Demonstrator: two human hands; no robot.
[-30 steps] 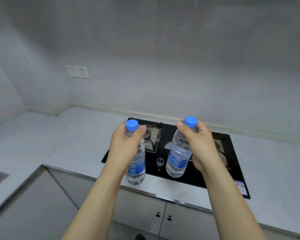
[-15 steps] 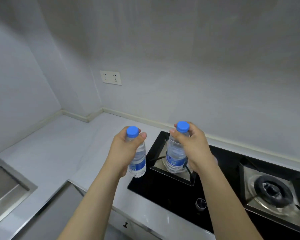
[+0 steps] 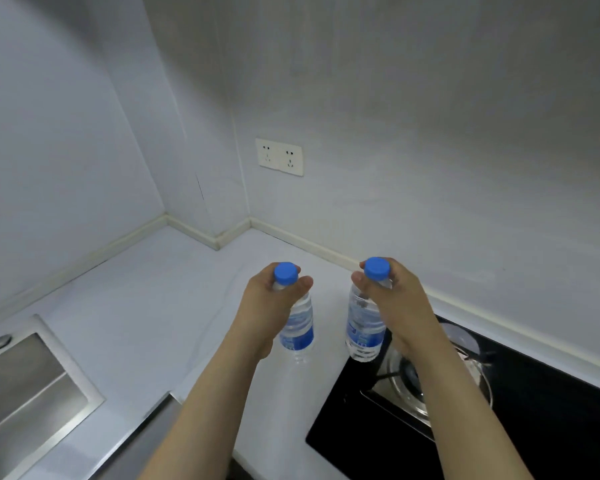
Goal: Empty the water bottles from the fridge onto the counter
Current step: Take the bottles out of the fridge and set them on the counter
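Note:
Each hand carries a clear water bottle with a blue cap and a blue label. My left hand (image 3: 269, 308) grips the neck of the left bottle (image 3: 298, 336), which hangs over the pale counter (image 3: 146, 306). My right hand (image 3: 394, 306) grips the neck of the right bottle (image 3: 362, 336), which hangs at the left edge of the black stove (image 3: 541, 410). Both bottles are upright and in the air. The fridge is out of view.
A steel sink (image 3: 25, 393) is set into the counter at the lower left. A gas burner (image 3: 409, 375) sits under my right forearm. A double wall socket (image 3: 279, 156) is on the back wall. The counter runs into a corner behind the bottles.
The view has swung left, from the stove toward the counter corner and sink. Both hands still hold their bottles, now over the counter left of the stove.

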